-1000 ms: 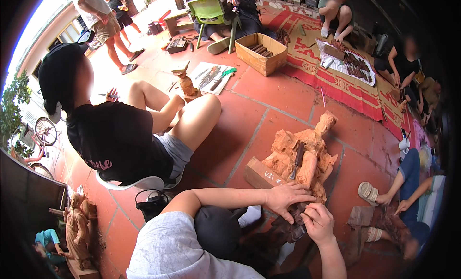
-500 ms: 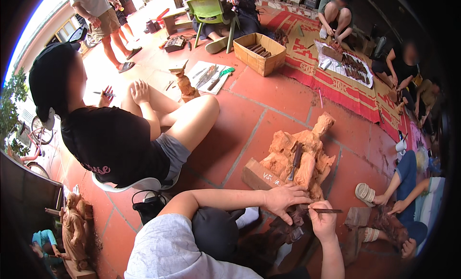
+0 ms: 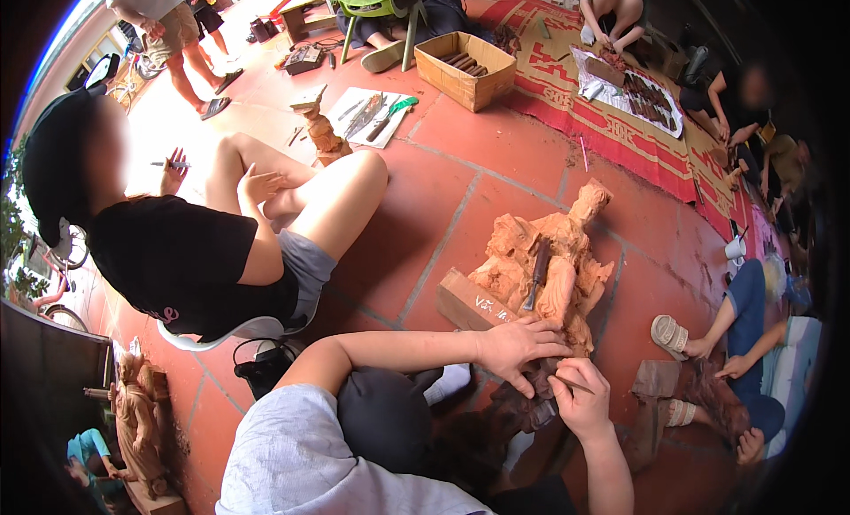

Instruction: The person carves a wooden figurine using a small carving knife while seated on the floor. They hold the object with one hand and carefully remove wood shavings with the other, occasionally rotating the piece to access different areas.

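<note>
while the left hand point(image 3: 521, 349) lies with thumb and fingers spread wide over a dark piece of carved wood point(image 3: 524, 410), the right hand point(image 3: 580, 400) just beside it is curled closed round a slim brown tool point(image 3: 577, 385); i can't make out the tool's tip from here. that carved wood sits low, partly covered by both hands. just beyond the left hand, an orange carving point(image 3: 512, 247) rests on the red tiled floor point(image 3: 425, 196), with a brown-handled chisel point(image 3: 539, 269) lying on it and a squared block point(image 3: 456, 295) against its near end. off to the left, a person in a black shirt point(image 3: 177, 258) sits on a white chair point(image 3: 226, 333). further off lie a white sheet point(image 3: 390, 134) of tools and an open box point(image 3: 447, 83) of dark sticks, near a red patterned mat point(image 3: 575, 134).
</note>
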Motion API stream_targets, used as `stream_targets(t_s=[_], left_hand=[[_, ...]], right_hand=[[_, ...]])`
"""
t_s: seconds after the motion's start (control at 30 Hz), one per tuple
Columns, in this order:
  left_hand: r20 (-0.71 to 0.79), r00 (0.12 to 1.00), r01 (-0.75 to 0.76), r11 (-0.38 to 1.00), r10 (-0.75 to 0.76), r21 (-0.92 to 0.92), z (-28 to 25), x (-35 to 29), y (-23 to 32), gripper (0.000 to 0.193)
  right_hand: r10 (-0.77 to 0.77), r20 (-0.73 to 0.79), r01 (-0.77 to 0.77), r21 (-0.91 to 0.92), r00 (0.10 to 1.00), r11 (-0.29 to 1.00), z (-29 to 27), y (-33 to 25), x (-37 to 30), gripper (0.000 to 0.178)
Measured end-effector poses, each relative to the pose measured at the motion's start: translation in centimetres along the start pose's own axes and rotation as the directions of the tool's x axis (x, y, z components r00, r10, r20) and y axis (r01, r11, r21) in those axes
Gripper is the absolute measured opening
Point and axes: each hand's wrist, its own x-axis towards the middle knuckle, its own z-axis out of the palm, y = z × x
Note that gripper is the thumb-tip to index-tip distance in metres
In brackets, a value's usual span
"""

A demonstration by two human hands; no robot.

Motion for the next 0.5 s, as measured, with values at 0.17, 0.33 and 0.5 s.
stream_targets(t_s=[0.17,0.33,0.5], left_hand=[[0.060,0.997,0.047,0.999,-0.046,-0.023,-0.5,0.3,0.2,0.096],[0.026,1.000,0.013,1.000,-0.013,-0.011,-0.4,0.1,0.2,0.095],[0.040,0.999,0.017,1.000,-0.017,0.011,-0.9,0.0,0.1,0.092]], right_hand=[[0.158,-0.037,-0.154,0.105,0.987,0.983,-0.6,1.0,0.1,0.012],[0.077,0.004,-0.077,-0.010,0.997,0.997,-0.4,-0.5,0.4,0.014],[0.197,-0.029,-0.189,0.167,0.980,0.968,-0.5,1.0,1.0,0.011]])
